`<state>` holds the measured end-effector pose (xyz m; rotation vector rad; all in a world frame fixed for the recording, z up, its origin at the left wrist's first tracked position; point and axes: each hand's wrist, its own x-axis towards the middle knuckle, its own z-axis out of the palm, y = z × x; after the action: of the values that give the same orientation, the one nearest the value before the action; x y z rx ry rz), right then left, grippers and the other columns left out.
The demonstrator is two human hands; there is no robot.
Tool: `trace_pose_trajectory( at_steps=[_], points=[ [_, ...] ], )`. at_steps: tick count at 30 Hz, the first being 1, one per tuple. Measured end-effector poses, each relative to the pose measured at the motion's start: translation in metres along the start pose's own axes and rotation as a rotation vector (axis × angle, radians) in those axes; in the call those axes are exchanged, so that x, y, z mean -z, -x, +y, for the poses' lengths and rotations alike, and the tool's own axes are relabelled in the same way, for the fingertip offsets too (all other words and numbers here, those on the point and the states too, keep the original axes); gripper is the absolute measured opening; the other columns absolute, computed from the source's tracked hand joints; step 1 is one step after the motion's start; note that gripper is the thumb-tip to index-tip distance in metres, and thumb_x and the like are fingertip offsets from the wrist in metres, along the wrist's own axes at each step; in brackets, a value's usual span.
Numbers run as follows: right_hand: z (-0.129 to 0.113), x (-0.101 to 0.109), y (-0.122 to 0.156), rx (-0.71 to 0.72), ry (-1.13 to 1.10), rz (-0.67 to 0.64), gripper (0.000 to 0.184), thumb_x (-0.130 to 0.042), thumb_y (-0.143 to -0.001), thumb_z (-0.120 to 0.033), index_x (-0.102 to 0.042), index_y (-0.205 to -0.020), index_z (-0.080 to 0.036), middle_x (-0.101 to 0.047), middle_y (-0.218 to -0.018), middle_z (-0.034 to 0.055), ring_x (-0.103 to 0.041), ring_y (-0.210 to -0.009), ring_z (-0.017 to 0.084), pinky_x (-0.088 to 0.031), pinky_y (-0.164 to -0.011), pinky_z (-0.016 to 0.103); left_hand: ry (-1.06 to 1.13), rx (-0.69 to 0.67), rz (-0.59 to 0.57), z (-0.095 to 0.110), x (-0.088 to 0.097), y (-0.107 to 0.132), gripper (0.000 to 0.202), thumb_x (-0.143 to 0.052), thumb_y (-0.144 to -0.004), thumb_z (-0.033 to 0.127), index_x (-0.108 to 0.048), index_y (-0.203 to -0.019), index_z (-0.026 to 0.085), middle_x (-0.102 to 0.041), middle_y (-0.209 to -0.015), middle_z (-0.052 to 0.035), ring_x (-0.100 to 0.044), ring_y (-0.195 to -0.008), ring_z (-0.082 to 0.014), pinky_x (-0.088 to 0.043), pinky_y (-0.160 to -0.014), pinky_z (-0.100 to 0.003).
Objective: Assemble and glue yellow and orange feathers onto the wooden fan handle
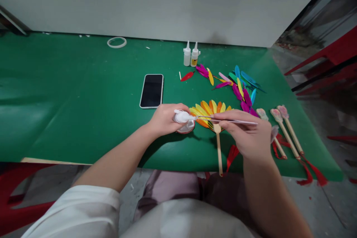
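Wrapped around a white glue bottle (183,116), my left hand (166,119) keeps it tilted with the nozzle to the right. My right hand (248,130) pinches thin metal tweezers (223,120), whose tips meet the nozzle. Whether the tips grip anything is too small to tell. Below the bottle is a small round container (186,127) with a reddish rim, partly covered. Behind the tweezers, a fan of yellow and orange feathers (208,108) spreads from a wooden handle (219,152) that reaches the table's front edge. A red tassel (232,156) hangs near the handle.
On the green table (83,100) lie a phone (152,91), loose coloured feathers (240,89), a red feather (187,76) and a white ring (116,42). Two more glue bottles (194,56) stand near the white wall (139,3). Several wooden-handled pieces (287,130) with red tassels lie at right.
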<state>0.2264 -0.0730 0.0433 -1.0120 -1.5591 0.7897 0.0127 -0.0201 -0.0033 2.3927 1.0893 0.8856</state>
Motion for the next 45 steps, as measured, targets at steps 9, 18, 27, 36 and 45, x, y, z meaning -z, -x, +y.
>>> trace_pose_trajectory(
  at_steps=[9, 18, 27, 36, 45],
  points=[
    [-0.0017, 0.0011, -0.0006, 0.012, -0.080, -0.043, 0.023, -0.067, -0.073, -0.014, -0.071, -0.089, -0.031, -0.073, -0.082, -0.0031, -0.067, -0.075, 0.014, -0.054, -0.068, 0.026, -0.018, 0.009, -0.006, -0.0001, 0.0000, -0.0005, 0.017, -0.057, -0.073, 0.029, -0.064, -0.084, 0.017, -0.070, -0.076, -0.0004, -0.064, -0.066, -0.0117, -0.043, -0.057, -0.019],
    [-0.0013, -0.0030, -0.0009, -0.013, -0.099, 0.072, 0.017, -0.068, -0.072, -0.016, -0.073, -0.083, -0.028, -0.073, -0.079, -0.0016, -0.067, -0.071, 0.016, -0.055, -0.066, 0.029, 0.014, 0.005, -0.027, -0.0007, -0.0019, 0.0014, 0.014, -0.062, -0.071, 0.024, -0.065, -0.084, 0.020, -0.070, -0.075, 0.0030, -0.064, -0.066, -0.0096, -0.041, -0.057, -0.017],
    [0.0006, -0.0012, 0.0007, -0.019, -0.021, 0.102, 0.015, -0.067, -0.074, -0.017, -0.072, -0.084, -0.027, -0.073, -0.081, -0.0010, -0.067, -0.071, 0.016, -0.055, -0.065, 0.028, 0.083, -0.104, -0.004, 0.0013, -0.0029, 0.0033, 0.015, -0.064, -0.071, 0.029, -0.065, -0.083, 0.020, -0.069, -0.074, 0.0018, -0.063, -0.063, -0.0092, -0.042, -0.056, -0.017],
    [-0.0007, -0.0017, 0.0005, 0.009, -0.130, 0.020, 0.019, -0.068, -0.074, -0.018, -0.072, -0.087, -0.030, -0.073, -0.081, -0.0021, -0.067, -0.072, 0.015, -0.055, -0.064, 0.026, -0.019, -0.042, -0.003, -0.0015, -0.0007, -0.0007, 0.014, -0.060, -0.073, 0.026, -0.064, -0.084, 0.018, -0.070, -0.077, 0.0005, -0.065, -0.067, -0.0117, -0.044, -0.058, -0.018],
    [-0.0013, -0.0054, 0.0003, -0.005, -0.091, 0.030, 0.018, -0.069, -0.072, -0.018, -0.073, -0.085, -0.030, -0.073, -0.080, -0.0019, -0.067, -0.072, 0.016, -0.055, -0.064, 0.027, 0.020, -0.073, 0.003, -0.0004, -0.0002, 0.0015, 0.016, -0.062, -0.071, 0.020, -0.065, -0.086, 0.020, -0.070, -0.080, 0.0018, -0.065, -0.070, -0.0107, -0.044, -0.060, -0.017]
  ],
)
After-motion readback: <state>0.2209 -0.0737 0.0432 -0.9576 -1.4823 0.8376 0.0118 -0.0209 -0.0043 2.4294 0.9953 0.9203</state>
